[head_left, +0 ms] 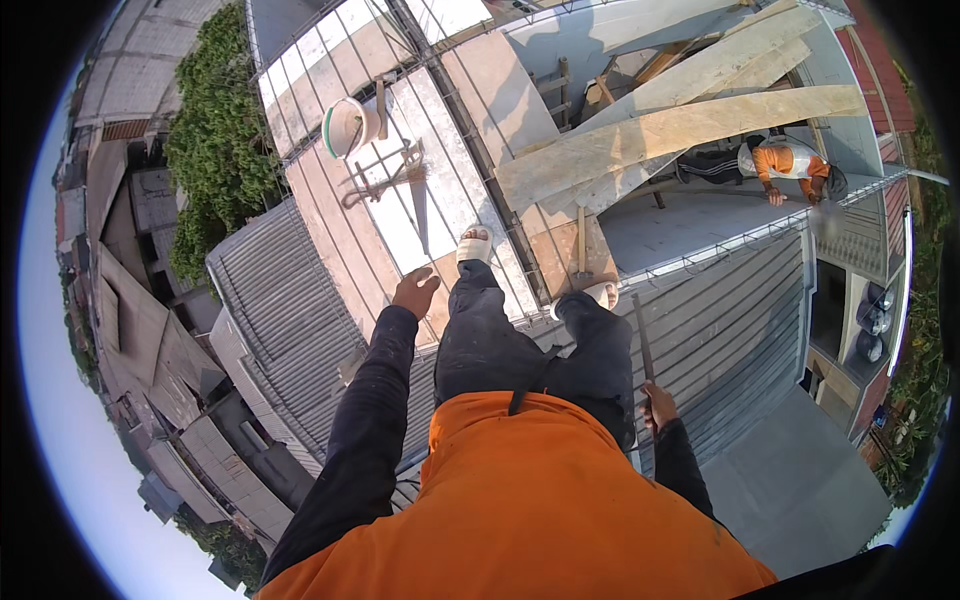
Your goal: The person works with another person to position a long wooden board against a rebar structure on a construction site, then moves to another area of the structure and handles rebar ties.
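Observation:
My left hand [416,294] hangs free beside my left leg, fingers apart and slightly curled, over the boards and steel bars of a high deck [330,240]. My right hand [659,408] grips a long, dark, narrow bar [645,350] that points forward beside my right leg. My sandalled feet [474,244] stand on the deck near its edge. Ahead lie a white bucket [352,128] and some metal tools or bent bars [390,175], too small to make out. A tool with a wooden handle [582,238] lies by my right foot.
Long plywood strips [680,135] lie across framing at the upper right. A co-worker [790,165] in orange crouches low there by a rebar-lined edge [720,228]. Below the deck's edge are corrugated roofs [270,280]; treetops [215,120] rise at the left.

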Available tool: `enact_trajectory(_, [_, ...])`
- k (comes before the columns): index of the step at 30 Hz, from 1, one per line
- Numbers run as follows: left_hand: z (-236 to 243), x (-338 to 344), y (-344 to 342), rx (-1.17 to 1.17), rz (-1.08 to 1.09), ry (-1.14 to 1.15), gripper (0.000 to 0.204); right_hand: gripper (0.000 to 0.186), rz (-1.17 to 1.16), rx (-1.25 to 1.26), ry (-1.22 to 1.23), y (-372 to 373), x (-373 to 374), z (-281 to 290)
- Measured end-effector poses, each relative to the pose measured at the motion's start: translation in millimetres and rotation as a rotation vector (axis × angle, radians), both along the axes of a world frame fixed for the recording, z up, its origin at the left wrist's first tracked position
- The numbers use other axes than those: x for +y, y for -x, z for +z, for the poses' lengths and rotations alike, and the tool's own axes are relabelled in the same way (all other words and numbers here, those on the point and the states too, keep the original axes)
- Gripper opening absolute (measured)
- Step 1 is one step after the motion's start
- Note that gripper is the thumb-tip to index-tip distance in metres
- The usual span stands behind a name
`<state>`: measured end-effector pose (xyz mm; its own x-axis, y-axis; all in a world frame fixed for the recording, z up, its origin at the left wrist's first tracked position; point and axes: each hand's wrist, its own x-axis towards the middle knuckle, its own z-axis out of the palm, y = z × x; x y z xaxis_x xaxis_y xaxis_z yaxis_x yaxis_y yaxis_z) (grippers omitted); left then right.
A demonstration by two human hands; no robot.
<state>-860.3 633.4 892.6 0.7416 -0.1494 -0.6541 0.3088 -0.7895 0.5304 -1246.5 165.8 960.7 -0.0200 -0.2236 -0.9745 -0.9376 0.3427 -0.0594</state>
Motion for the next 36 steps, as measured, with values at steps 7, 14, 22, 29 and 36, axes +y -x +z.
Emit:
enact_trajectory(7, [-31.0,115.3,-51.3,0.093,0.162,0.001,0.054,0.045,0.268,-0.004,-0.006,-144.8,52.6,13.9])
enact_trajectory(14, [-63.4,178.0,-82.2,0.149,0.156,0.047,0.047,0.039,0.469,-0.051,0.030,-247.1,108.8,28.0])
enact_trajectory(22, [-206.3,202.4,-127.1,0.074,0.057,-0.232,0.041,0.033,0.452,0.143,-0.078,-282.1,174.4,-11.9])
enact_trajectory(29, [-410.7,227.7,-199.9,0.134,0.369,-0.360,0.041,0.035,0.354,0.436,-0.178,-269.0,217.3,-101.4])
enact_trajectory(36, [-590.6,270.0,-263.8,-0.125,0.318,-0.414,0.049,0.036,0.237,0.532,-0.164,-314.6,237.2,-164.5])
